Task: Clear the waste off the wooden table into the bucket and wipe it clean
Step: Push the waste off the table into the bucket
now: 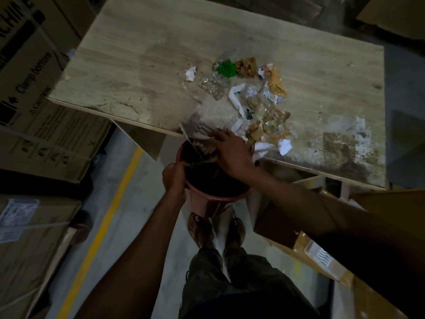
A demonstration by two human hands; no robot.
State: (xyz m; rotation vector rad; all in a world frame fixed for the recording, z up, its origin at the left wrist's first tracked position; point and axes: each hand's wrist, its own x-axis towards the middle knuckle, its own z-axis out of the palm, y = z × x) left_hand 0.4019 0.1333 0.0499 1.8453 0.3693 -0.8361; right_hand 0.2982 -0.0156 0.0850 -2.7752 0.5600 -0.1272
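Nearest, the left hand curls round the near rim of the bucket, holding it just below the table edge. Just beyond that grip, the right hand lies flat, fingers extended over blurred scraps, apparently pushing them over the edge into the bucket's mouth. Farther past the right hand, most of the waste lies scattered on the wooden table, with a green piece farthest. Clearing looks only partly done, stains show, and wiping has not yet begun.

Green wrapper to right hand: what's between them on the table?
Head view: clear plastic scraps and a white paper strip lie between green wrapper and right hand.
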